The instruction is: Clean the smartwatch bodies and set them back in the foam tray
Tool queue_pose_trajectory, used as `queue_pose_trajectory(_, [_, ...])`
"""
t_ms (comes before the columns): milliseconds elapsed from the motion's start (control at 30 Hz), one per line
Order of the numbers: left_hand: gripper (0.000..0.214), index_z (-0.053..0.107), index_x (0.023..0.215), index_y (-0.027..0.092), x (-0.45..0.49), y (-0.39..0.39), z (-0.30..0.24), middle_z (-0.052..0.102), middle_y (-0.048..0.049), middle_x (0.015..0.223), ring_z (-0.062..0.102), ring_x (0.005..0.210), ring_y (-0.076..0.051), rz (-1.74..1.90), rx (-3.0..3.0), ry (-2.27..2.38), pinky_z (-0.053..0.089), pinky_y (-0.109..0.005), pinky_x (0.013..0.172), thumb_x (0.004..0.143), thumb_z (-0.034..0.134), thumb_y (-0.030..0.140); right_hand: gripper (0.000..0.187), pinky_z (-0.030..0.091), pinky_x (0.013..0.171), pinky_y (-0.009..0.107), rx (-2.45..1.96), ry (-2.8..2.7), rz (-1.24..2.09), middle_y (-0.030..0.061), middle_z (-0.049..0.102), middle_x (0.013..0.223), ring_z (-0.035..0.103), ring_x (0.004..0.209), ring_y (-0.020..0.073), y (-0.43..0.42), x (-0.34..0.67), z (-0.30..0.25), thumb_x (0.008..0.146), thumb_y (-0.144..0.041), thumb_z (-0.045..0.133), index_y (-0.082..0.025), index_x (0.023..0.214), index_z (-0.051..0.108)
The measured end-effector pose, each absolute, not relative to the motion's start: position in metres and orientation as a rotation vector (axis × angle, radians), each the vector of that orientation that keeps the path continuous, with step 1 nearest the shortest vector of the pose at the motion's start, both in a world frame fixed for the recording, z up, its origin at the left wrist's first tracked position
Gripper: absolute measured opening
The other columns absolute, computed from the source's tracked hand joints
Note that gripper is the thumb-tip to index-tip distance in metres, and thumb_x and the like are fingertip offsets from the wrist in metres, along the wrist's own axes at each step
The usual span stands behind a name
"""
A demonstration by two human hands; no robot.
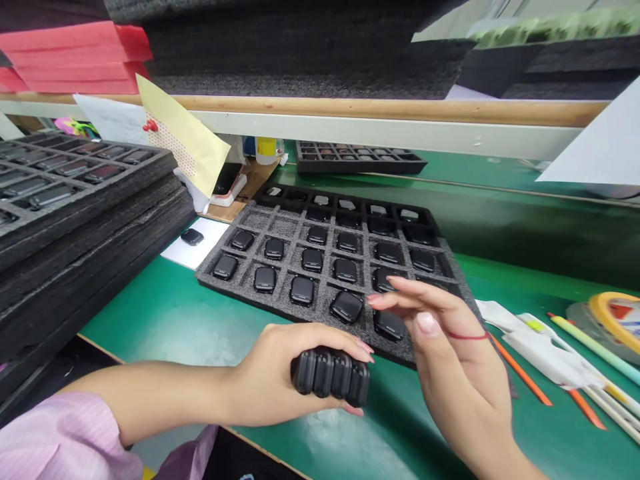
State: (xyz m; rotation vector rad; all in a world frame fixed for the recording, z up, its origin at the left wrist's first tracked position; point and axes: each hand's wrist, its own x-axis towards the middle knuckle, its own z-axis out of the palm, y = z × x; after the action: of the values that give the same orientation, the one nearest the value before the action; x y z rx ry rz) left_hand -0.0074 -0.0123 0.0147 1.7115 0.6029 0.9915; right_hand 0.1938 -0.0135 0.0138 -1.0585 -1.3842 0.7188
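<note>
My left hand [270,373] is wrapped round a row of several black smartwatch bodies [330,377], pressed side by side between thumb and fingers. They are held above the green table, just in front of a grey-black foam tray [280,225]. Black watch bodies lie face up in most of the tray's compartments; a couple at the back left show bare foam. Over the tray's front right corner, my right hand [460,367] has its fingers apart and nothing in them. Its fingertips are near a watch body [389,325] in the front row.
Stacked foam trays [125,233] stand on the left. A single watch body [192,237] lies on white paper [205,250]. Pens [595,347], white wrapping and a tape roll [617,320] are on the right. Behind, a shelf edge [350,127] overhangs another filled tray [360,167].
</note>
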Motion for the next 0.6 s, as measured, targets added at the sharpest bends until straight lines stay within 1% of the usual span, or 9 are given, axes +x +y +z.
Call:
queue_pose_trajectory(167, [0.039,0.070,0.112,0.019,-0.0078,-0.0123,0.0165,0.076,-0.0077,0.115,0.070,0.117,-0.022,1.010,1.713,0.592,0.055,-0.031,0.102,0.076,0.083,0.016,0.019,0.062,0.080,0.031,-1.028,-1.519,0.630,0.0038,0.075,0.093,0.073,0.089,0.0176,-0.0169,0.1932,0.0197,0.100,-0.036,0.056,-0.027,0.110,0.069])
queue_pose_trajectory(267, [0.037,0.070,0.111,0.018,-0.0074,-0.0124,0.0171,0.077,-0.0082,0.115,0.070,0.116,-0.022,1.023,1.717,0.587,0.055,-0.030,0.102,0.076,0.083,0.016,0.016,0.062,0.080,0.034,-0.987,-1.596,0.571,0.0049,0.074,0.092,0.073,0.091,0.0201,-0.0163,0.1935,0.0200,0.100,-0.033,0.056,-0.026,0.100,0.069])
queue_pose_trajectory(367, [0.037,0.070,0.111,0.018,-0.0070,-0.0126,0.0167,0.077,-0.0083,0.114,0.070,0.116,-0.024,1.014,1.712,0.597,0.056,-0.033,0.101,0.076,0.083,0.017,0.017,0.061,0.080,0.036,-0.934,-1.682,0.529,0.0049,0.073,0.088,0.071,0.091,0.0214,-0.0151,0.1945,0.0200,0.100,-0.028,0.054,-0.025,0.093,0.069])
queue_pose_trajectory(500, [0.037,0.071,0.110,0.018,-0.0068,-0.0129,0.0165,0.078,-0.0077,0.108,0.072,0.112,-0.025,0.998,1.690,0.635,0.060,-0.032,0.094,0.076,0.083,0.018,0.018,0.060,0.080,0.037,-0.886,-1.768,0.482,0.0052,0.072,0.089,0.070,0.092,0.0216,-0.0146,0.1965,0.0213,0.100,-0.023,0.053,-0.025,0.094,0.069])
queue_pose_trajectory(600, [0.036,0.070,0.110,0.018,-0.0068,-0.0132,0.0169,0.077,-0.0078,0.107,0.074,0.103,-0.023,0.983,1.658,0.638,0.062,-0.029,0.086,0.076,0.083,0.018,0.017,0.059,0.082,0.036,-0.873,-1.796,0.463,0.0048,0.072,0.091,0.070,0.093,0.0206,-0.0152,0.1977,0.0218,0.099,-0.021,0.053,-0.025,0.096,0.069])
